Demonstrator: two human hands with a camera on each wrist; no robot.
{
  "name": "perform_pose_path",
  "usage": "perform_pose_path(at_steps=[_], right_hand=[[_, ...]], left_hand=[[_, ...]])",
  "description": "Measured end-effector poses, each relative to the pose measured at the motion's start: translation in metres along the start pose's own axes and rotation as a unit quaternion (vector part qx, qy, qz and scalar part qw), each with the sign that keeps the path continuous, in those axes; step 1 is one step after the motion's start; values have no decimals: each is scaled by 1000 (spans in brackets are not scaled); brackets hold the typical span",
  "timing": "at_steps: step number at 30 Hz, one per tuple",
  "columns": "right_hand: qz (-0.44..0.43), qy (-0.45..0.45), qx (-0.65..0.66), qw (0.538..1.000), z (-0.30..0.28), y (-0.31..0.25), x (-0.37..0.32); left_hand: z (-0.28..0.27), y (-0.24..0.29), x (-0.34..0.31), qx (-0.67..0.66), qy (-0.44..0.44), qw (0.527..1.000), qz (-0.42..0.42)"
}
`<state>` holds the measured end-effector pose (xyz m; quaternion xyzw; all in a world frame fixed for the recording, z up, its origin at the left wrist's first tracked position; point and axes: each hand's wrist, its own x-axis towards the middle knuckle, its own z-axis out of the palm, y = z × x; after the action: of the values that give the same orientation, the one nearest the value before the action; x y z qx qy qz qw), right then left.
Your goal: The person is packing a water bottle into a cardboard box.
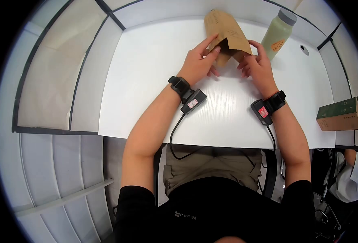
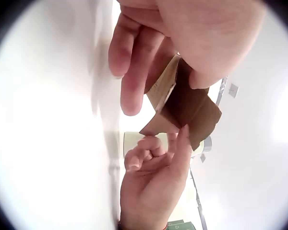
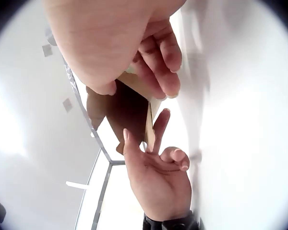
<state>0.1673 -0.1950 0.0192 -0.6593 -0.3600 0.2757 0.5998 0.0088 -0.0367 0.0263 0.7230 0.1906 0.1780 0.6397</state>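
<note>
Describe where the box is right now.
In the head view, the box is near the top, right of centre, held between the left hand and right hand, with the bottle just to its right.

Carton (image 1: pixel 224 27): matt cardboard. Desktop (image 1: pixel 146 60): fine wood-grain texture, slight sheen. Bottle (image 1: pixel 278 31): smooth, satin. T-shirt (image 1: pixel 227 202): matt cloth.
</note>
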Motion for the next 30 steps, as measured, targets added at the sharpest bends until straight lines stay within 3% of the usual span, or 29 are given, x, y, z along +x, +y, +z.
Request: perform_pose_path(at_steps=[7, 19, 28, 30], right_hand=[[-46, 3, 28, 999, 7, -8, -4], [-7, -28, 94, 995, -4, 2, 2], [14, -12, 205, 979, -6, -3, 4], [4, -58, 250, 966, -11, 3, 7]], left_hand=[[-2, -3, 2, -32, -7, 999, -44], [-1, -2, -1, 53, -75, 994, -59], [-9, 0, -5, 13, -102, 994, -44], [-16, -5, 1, -50, -99, 991, -68]])
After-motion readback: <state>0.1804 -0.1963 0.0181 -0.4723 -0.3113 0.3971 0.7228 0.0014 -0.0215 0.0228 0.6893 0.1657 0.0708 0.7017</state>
